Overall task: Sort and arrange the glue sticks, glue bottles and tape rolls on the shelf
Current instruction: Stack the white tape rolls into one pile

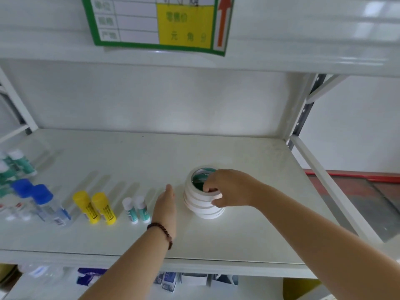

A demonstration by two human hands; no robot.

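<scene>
A stack of white tape rolls [198, 205] with green cores stands right of centre on the white shelf [249, 234]. My right hand [229, 188] grips the rim of the top roll, fingers inside its core. My left hand [165, 204] is flat and open just left of the stack, holding nothing. Left of it stand two small white-and-green glue sticks [136, 210], then two yellow glue sticks [95, 207], then clear glue bottles with blue caps [41, 202]. More green-and-white glue sticks [20, 162] stand at the far left.
A green-framed price label [158, 22] hangs from the shelf above. A white upright post [303, 109] bounds the shelf on the right. Boxes and packets [168, 282] lie on the lower shelf below the front edge.
</scene>
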